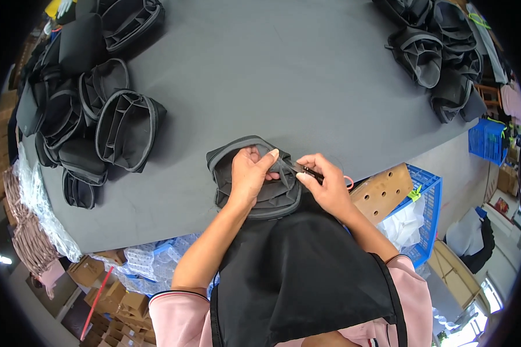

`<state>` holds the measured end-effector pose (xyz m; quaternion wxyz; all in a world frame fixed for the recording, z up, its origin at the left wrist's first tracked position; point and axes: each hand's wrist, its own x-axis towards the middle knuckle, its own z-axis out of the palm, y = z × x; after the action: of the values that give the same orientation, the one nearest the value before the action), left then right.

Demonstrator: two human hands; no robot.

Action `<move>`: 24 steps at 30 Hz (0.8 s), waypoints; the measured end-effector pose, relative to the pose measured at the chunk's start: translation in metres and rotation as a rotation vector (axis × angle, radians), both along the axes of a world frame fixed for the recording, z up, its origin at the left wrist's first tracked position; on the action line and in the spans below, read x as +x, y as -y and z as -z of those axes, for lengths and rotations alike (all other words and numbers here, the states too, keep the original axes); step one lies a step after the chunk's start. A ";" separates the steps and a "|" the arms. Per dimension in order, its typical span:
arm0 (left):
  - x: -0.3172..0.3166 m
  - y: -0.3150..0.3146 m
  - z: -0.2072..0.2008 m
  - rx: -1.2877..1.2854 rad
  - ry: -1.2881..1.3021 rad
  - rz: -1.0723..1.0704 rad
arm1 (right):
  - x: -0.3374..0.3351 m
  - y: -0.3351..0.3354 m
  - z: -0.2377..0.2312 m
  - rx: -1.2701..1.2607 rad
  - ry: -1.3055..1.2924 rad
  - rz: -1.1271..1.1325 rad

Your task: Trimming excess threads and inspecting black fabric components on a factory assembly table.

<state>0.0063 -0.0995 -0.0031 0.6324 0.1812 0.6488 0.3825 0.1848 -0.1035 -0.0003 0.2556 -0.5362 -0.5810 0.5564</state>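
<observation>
At the table's (243, 92) near edge, an open black pouch (278, 196) lies beneath the left hand (250, 173), whose fingers grip it from inside, while the right hand's (328, 183) fingers clasp a black-handled tool (311, 172) slanting left toward its right rim.

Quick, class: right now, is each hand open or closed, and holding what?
Left hand: closed, holding the pouch, fingers inside it.
Right hand: closed, holding a black tool.
</observation>
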 end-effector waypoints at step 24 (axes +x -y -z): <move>0.002 0.004 -0.001 0.057 0.055 -0.041 | 0.009 -0.044 -0.018 -0.009 0.141 -0.315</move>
<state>0.0084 -0.1039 -0.0020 0.6366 0.1753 0.6238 0.4182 0.1939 -0.0590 0.0179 0.1214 -0.4776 -0.6717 0.5531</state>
